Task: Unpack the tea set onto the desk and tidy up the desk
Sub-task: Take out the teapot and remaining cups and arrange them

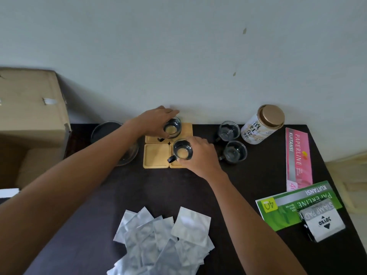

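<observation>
Item 1, far glass cup (172, 127): held in your left hand (154, 122), fingers curled round its rim and wall; it sits over the far right wooden coaster (186, 129) of a block of four, close to the desk's back edge

Item 2, near glass cup (182, 150): held in your right hand (200, 155), thumb and fingers pinching its rim and side, black handle pointing left; it sits on the near right coaster (175, 164)

Item 3, near left coaster (156, 155): bare, touching its neighbours; the far left coaster (152, 139) is mostly hidden under your left hand

Item 4, two more glass cups (228, 131) and (235, 152): standing on the dark desk (178, 191) just right of the coasters, one behind the other

Item 5, tea tin (261, 125): white with a gold lid, upright near the back right corner, just beside the far spare cup

Item 6, glass vessel (108, 133): round, partly hidden behind your left forearm, left of the coasters

Item 7, silver foil sachets (166, 241): a loose overlapping heap at the front edge, between your forearms

Item 8, pink receipt book (297, 157): flat along the right edge

Item 9, green receipt book (288, 207): near the front right corner, with a stamp pad box (322, 221) lying on top

Item 10, cardboard box (31, 108): at the left edge, against the wall
</observation>
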